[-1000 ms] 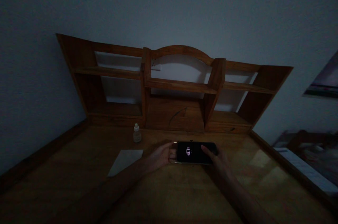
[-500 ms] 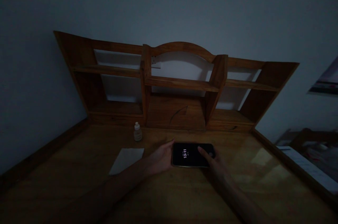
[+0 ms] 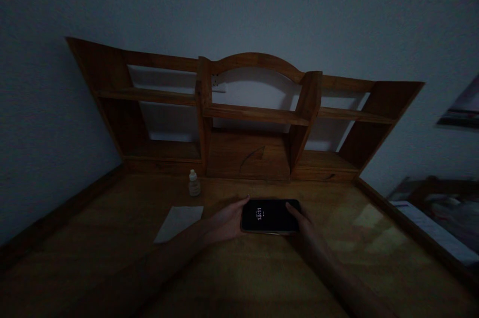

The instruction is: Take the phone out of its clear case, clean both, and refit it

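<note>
A dark smartphone [image 3: 275,217] lies sideways between my hands over the desk, its screen black except for a small "13:11" clock. My left hand [image 3: 229,220] grips its left end, thumb along the top corner. On the opposite end, my right hand [image 3: 302,219] is closed round the phone with the thumb over the screen's edge. The other fingers of both hands are mostly hidden beneath it. To the left, a white sheet or cloth [image 3: 179,223] lies flat, partly behind my left forearm. A small clear bottle with a white cap [image 3: 194,185] stands upright behind that.
A wooden desk [image 3: 239,278] spans the foreground in dim light. Along its back rises a wooden shelf unit [image 3: 256,116] against the wall, with a power socket [image 3: 219,87] visible through it. Beyond the desk's right edge, a white surface [image 3: 434,230] and blurred items show.
The phone has tilted slightly, showing more of its near edge. My right thumb has shifted from over the screen toward its right end. The whole view has moved a little.
</note>
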### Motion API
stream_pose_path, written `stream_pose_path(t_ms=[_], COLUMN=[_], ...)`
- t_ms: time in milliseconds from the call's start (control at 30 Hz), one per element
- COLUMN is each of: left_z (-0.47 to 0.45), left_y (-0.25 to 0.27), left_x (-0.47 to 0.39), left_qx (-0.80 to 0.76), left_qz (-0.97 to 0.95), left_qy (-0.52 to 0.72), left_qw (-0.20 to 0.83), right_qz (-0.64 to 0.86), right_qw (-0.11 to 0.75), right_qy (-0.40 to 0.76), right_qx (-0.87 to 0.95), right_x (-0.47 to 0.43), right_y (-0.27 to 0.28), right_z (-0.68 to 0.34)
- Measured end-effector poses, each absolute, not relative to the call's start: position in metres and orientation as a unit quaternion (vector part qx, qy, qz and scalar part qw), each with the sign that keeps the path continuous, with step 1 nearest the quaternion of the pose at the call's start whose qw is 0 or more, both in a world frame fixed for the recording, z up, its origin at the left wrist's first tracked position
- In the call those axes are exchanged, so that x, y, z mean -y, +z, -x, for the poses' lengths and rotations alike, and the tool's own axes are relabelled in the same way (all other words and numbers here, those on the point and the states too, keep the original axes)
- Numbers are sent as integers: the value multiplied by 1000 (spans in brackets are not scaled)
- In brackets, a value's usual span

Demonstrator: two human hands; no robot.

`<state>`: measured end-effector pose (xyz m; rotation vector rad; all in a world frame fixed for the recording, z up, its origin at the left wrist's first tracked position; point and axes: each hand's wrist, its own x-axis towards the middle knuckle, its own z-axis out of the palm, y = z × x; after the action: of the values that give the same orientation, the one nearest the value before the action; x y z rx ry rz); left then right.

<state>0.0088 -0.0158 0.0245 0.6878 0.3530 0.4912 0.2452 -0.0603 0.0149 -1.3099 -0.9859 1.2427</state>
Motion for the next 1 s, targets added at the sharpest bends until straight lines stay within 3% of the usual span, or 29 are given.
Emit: stream_pose_path(t_ms=[267,733,1000], left_z=[-9,-10,-11], left_y=[19,26,29], left_x=[25,29,33], left_qx=[-215,-244,-252], left_qz=[-391,-422,-418], left_qy=[314,332,356], left_qw=[838,808,797], right_qz=[579,559,566], right_qw=[383,319,353], right_qy=[564,548,520], right_qx=[447,534,533], right_x=[49,59,52], right_y=[28,52,41], right_z=[-260,-270,-268])
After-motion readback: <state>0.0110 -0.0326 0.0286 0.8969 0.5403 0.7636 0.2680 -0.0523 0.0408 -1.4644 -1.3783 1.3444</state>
